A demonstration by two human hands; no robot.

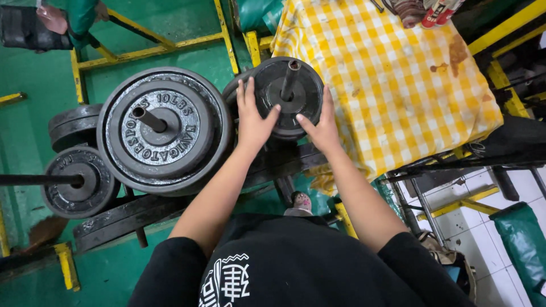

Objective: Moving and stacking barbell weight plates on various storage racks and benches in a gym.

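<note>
A small black weight plate [296,77] sits on a steel peg [291,77] of a storage rack. My left hand [253,119] grips its left edge, fingers spread up along the rim. My right hand [322,124] holds its lower right edge. To the left, a larger stack of black plates [165,128] with raised lettering hangs on another peg [149,119].
A smaller plate [77,182] on a long bar sits at far left, with more plates behind and below. A yellow checked cloth [392,74] covers a bench at right. Yellow metal frames cross the green floor [165,28]. White tiles show at lower right.
</note>
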